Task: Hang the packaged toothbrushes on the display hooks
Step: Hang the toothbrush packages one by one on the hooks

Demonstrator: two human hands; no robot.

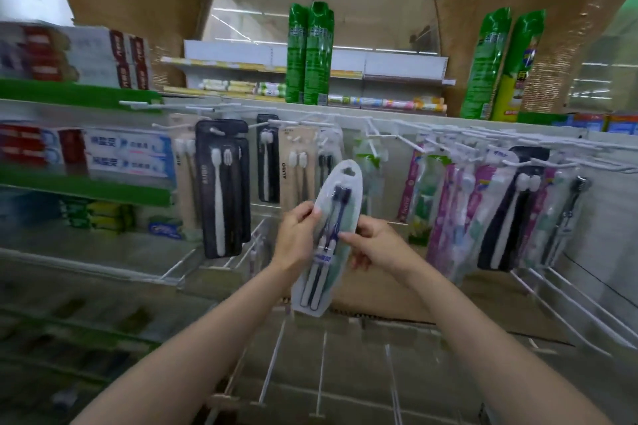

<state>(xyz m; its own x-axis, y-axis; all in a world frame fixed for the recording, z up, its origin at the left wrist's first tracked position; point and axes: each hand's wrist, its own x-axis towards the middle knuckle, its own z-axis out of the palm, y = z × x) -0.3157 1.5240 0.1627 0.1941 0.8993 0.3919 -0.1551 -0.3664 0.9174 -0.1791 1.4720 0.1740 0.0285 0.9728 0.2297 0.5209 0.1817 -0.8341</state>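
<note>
left hand (297,237): grip pinching left edge of toothbrush pack (330,235), frame centre
right hand (374,245): grip pinching pack's right edge
display hooks (386,134): above, behind

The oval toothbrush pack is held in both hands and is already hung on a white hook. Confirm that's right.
Not quite. The head view shows the oval toothbrush pack held in the left hand and right hand, but it is not on a hook yet: its hang hole at the top is free, in front of the white display hooks.
</note>
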